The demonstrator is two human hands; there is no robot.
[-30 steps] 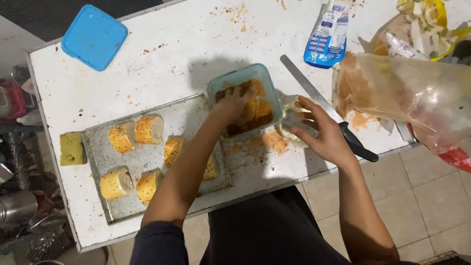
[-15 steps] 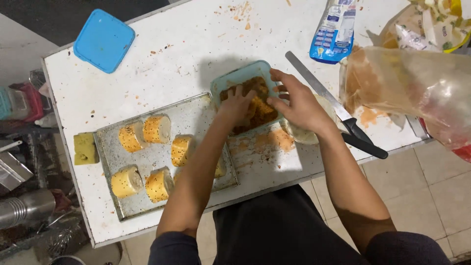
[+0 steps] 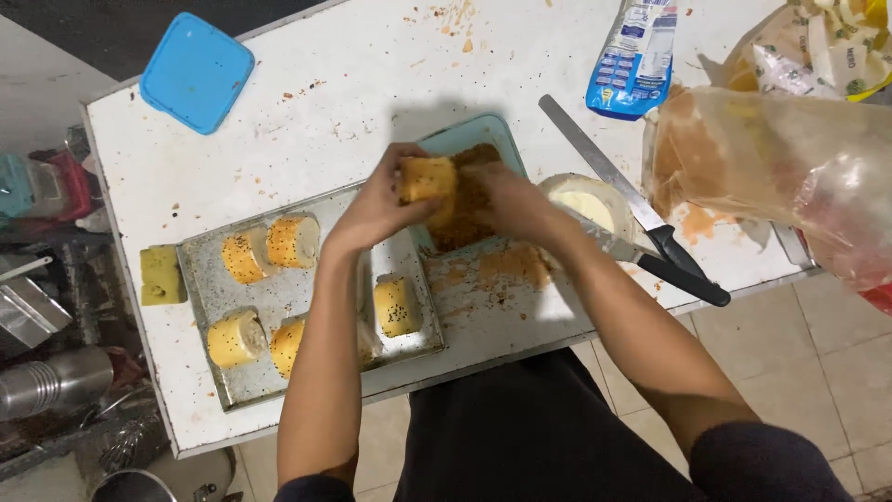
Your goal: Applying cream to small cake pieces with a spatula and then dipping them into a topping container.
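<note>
I see the left hand (image 3: 376, 209) with fingers clamped on a crumb-coated roll (image 3: 427, 178), above the teal crumb container (image 3: 469, 191). The right hand (image 3: 511, 200) grips its other side. 5 rolls sit on the tray (image 3: 279, 297) below-left.

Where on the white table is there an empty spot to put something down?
Bare table lies between the blue lid and the blue packet, behind the container of crumbs. It is crowded by the metal tray of rolls, both hands holding a roll, the small bowl and knives.
</note>
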